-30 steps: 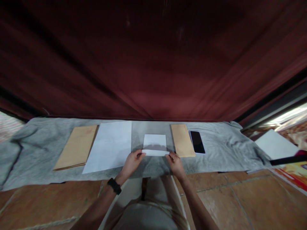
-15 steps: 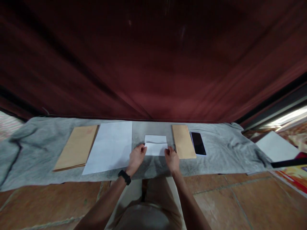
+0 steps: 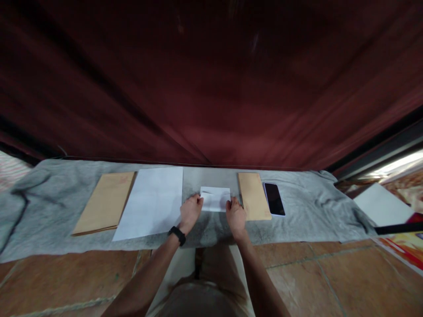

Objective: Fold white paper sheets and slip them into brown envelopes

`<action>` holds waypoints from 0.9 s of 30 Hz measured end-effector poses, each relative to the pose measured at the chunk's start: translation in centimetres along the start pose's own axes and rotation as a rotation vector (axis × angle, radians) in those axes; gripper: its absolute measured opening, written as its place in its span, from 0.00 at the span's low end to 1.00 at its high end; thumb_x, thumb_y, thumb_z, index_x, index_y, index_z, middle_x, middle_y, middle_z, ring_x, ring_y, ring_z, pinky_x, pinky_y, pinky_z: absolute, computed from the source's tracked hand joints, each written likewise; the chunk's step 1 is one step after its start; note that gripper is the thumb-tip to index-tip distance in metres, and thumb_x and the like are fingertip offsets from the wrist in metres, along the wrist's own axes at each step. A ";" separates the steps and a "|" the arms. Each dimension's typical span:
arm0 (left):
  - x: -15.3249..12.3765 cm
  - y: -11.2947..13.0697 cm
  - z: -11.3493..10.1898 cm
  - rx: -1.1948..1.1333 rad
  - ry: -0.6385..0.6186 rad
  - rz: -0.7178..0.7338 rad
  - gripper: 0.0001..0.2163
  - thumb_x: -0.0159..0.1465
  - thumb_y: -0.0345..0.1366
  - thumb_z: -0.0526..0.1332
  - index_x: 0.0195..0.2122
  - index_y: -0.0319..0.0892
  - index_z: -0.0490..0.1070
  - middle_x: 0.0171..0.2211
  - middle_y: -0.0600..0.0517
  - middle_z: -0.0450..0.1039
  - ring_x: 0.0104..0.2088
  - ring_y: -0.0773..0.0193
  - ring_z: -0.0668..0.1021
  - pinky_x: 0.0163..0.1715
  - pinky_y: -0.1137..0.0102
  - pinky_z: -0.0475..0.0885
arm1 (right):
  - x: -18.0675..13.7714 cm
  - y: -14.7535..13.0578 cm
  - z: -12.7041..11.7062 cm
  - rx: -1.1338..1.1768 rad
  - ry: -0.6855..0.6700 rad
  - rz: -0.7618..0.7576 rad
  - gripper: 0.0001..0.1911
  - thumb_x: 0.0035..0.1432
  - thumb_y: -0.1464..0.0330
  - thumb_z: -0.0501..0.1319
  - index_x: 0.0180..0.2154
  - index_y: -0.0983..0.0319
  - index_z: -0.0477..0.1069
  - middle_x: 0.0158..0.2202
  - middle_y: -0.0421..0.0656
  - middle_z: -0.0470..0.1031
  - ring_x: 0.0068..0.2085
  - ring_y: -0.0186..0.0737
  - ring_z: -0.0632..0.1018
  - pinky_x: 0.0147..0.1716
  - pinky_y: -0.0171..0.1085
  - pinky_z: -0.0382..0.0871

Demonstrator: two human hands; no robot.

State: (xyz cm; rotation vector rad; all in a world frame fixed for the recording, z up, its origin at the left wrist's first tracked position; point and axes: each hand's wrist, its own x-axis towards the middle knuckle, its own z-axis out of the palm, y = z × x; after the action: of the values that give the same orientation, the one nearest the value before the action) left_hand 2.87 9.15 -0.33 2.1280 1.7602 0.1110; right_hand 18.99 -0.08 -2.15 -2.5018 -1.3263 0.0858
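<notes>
A folded white sheet of paper [image 3: 215,200] lies in front of me on the grey cloth, its near part folded up over the far part. My left hand [image 3: 191,212] pinches its left edge, thumb on top. At the right edge, my right hand [image 3: 235,216] pinches the same paper; its fingertips are partly hidden beneath and behind the fold. Left of my hands lies a large stack of white paper [image 3: 150,202]. Just beyond my right hand is a small brown envelope [image 3: 254,196].
Large brown envelopes [image 3: 104,202] lie at the far left of the grey cloth [image 3: 313,207]. A phone [image 3: 274,199] rests beside the small envelope. Behind the cloth hangs a dark red curtain [image 3: 211,110]. A white sheet [image 3: 381,202] sits off at the right.
Both hands have pushed the folded near edge of the paper farther away, so the visible far strip is narrower. The grip on both sides continues.
</notes>
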 end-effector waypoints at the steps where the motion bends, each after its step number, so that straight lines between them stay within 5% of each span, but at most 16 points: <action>1: 0.1 0.0 0.0 0.001 -0.001 0.000 0.15 0.71 0.44 0.52 0.45 0.44 0.77 0.41 0.45 0.82 0.42 0.54 0.82 0.39 0.66 0.72 | 0.1 -0.1 -0.1 -0.007 -0.003 0.000 0.11 0.71 0.67 0.53 0.47 0.63 0.72 0.36 0.50 0.83 0.35 0.42 0.83 0.32 0.34 0.66; 23: 2.7 1.0 0.0 0.063 0.027 0.003 0.16 0.73 0.43 0.50 0.47 0.43 0.75 0.41 0.43 0.82 0.42 0.56 0.83 0.39 0.67 0.72 | 1.6 -0.9 0.3 -0.100 0.070 -0.001 0.15 0.73 0.64 0.49 0.47 0.65 0.70 0.37 0.50 0.80 0.31 0.40 0.82 0.29 0.34 0.67; 27: 2.8 0.9 0.1 0.060 0.028 0.003 0.16 0.73 0.44 0.50 0.47 0.43 0.75 0.40 0.43 0.82 0.41 0.56 0.83 0.38 0.67 0.72 | 0.6 -0.8 0.3 -0.081 0.172 -0.076 0.17 0.72 0.64 0.49 0.51 0.66 0.70 0.41 0.54 0.78 0.39 0.47 0.81 0.37 0.40 0.70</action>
State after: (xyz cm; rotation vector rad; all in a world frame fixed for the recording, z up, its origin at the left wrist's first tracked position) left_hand 4.37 11.63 -0.60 2.1812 1.7980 0.0895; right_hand 18.64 0.88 -2.20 -2.4570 -1.3765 -0.1995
